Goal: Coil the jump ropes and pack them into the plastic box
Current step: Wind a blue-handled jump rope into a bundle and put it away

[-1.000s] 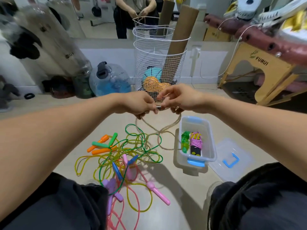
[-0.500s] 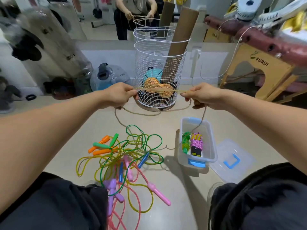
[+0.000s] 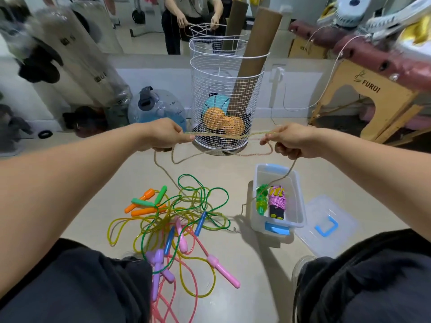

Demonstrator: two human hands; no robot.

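While both hands pinch the tan twine rope (image 3: 221,134), left hand (image 3: 164,134) and right hand (image 3: 290,139) pull a stretch taut between them — slack loops sag just below. Right behind that stretch sits a white wire basket (image 3: 225,66). Below the right grip, the clear plastic box (image 3: 300,206) holds two coiled ropes; below the left, a tangle of colored jump ropes (image 3: 177,220) on the floor.

"FURUI" with a small leaf logo on the wooden bench (image 3: 370,89) to your right, faint graduation marks on the water jug (image 3: 161,110) (figures too blurred for you to read)
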